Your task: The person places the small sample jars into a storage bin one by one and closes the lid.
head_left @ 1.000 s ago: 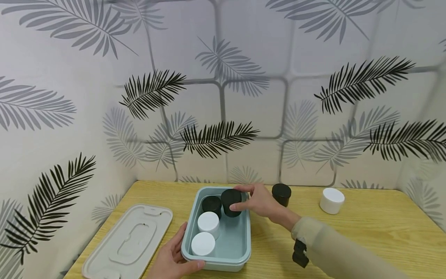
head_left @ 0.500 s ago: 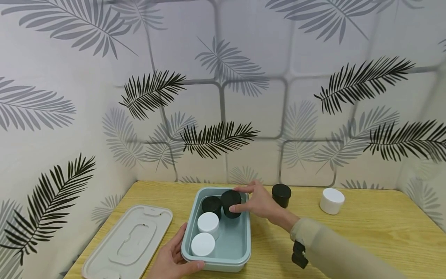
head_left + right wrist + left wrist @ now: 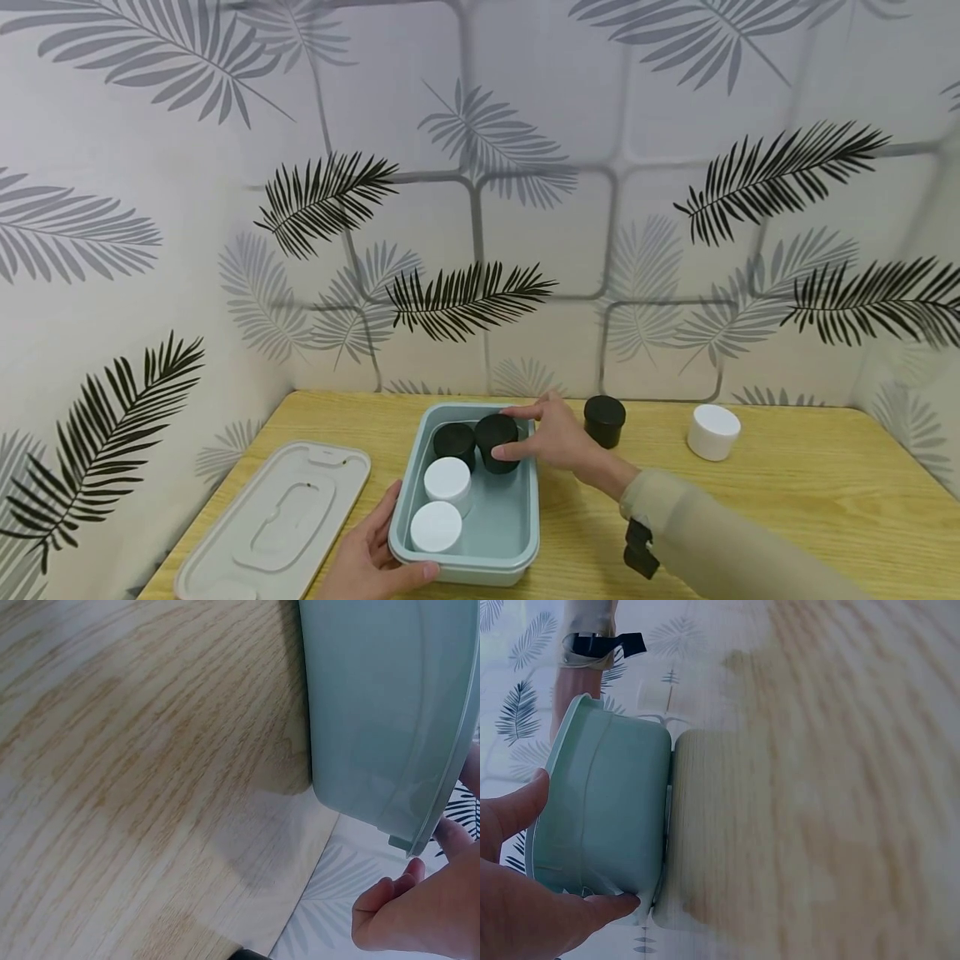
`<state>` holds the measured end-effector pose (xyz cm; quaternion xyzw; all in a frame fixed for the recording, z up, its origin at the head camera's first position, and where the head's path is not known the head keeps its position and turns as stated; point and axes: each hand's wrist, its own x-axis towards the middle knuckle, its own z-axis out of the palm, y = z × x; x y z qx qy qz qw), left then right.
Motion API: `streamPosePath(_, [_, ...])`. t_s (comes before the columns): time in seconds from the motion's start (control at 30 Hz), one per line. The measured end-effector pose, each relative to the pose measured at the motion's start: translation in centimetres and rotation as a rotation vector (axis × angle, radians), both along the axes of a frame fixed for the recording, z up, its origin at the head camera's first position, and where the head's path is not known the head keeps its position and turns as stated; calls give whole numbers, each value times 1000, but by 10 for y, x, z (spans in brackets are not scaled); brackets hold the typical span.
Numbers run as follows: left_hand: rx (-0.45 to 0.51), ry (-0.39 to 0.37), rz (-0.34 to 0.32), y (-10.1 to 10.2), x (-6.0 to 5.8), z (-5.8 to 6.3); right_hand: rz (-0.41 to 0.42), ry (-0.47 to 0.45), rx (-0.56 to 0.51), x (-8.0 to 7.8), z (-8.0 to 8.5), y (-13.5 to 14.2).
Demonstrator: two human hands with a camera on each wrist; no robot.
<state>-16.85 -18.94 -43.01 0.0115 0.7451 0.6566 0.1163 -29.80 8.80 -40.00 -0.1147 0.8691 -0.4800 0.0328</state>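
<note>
One pale grey lid (image 3: 273, 529) lies flat along the left edge of the table (image 3: 825, 492). Next comes the left hand (image 3: 367, 554), holding the near left corner of the single blue-green bin (image 3: 480, 575), thumb on its near rim. Four round jars are in the bin. Along its left wall, running from the near left corner to the far left corner, stand a white jar (image 3: 436, 527), a second white jar (image 3: 447, 479) and a black jar (image 3: 453, 442). The fourth, the held black jar (image 3: 495, 433), is at the bin's far right corner, pinched between thumb and fingers of the right hand (image 3: 558, 437); whether its base touches the bin floor cannot be told. Two more jars stand outside, by the table's far edge: a loose black jar (image 3: 604, 421), then, farther right, a loose white jar (image 3: 713, 433). That makes three black and three white.

Only the head view shows the lid and the bin's contents. The left wrist view adds the bin's outer wall and its base on the table; the right wrist view shows some right-hand fingers outside the rim, with the held jar hidden.
</note>
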Motion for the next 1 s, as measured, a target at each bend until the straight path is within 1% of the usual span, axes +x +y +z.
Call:
streamPosePath(0.17, [14, 3, -8, 0, 1, 0, -13, 3, 13, -1, -1, -1])
streamPosePath(0.63, [8, -4, -9, 0, 0, -1, -67, 3, 34, -2, -6, -5])
streamPosePath(1.0, [2, 8, 8, -1, 0, -3, -72, 49, 162, -2, -3, -7])
